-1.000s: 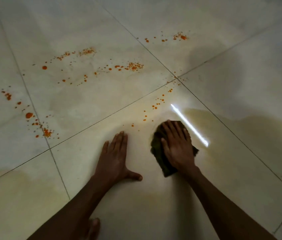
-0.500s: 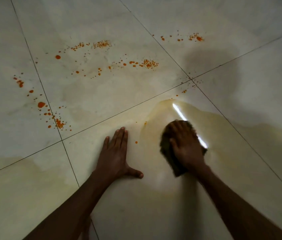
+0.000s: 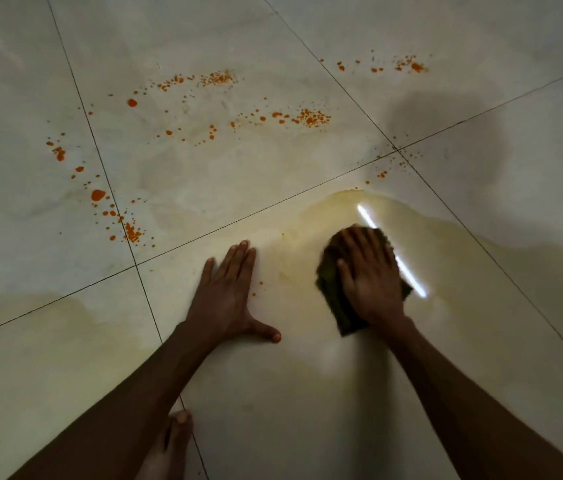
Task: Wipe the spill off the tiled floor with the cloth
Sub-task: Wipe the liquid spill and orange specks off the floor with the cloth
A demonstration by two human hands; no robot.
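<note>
My right hand (image 3: 370,275) presses flat on a dark green cloth (image 3: 332,289) on the pale tiled floor (image 3: 273,36), fingers spread over it. The cloth sits inside a yellowish wet smear (image 3: 446,244). Orange spill droplets (image 3: 307,116) lie scattered across the far tiles, with more orange droplets at the left (image 3: 97,195) and at the far right (image 3: 411,65). A few small orange specks (image 3: 382,174) remain near the tile joint ahead of the cloth. My left hand (image 3: 228,296) rests flat on the floor to the left of the cloth, fingers apart, holding nothing.
A bare foot (image 3: 169,445) shows at the bottom edge under my left arm. Dark grout lines (image 3: 107,188) cross the floor. A bright light reflection (image 3: 391,251) streaks the wet tile beside the cloth. Another yellowish smear (image 3: 31,323) lies at lower left.
My right hand has pushed the cloth forward and right over the near droplets, which are gone, leaving a yellowish wet smear. My left hand stays planted. The view has shifted.
</note>
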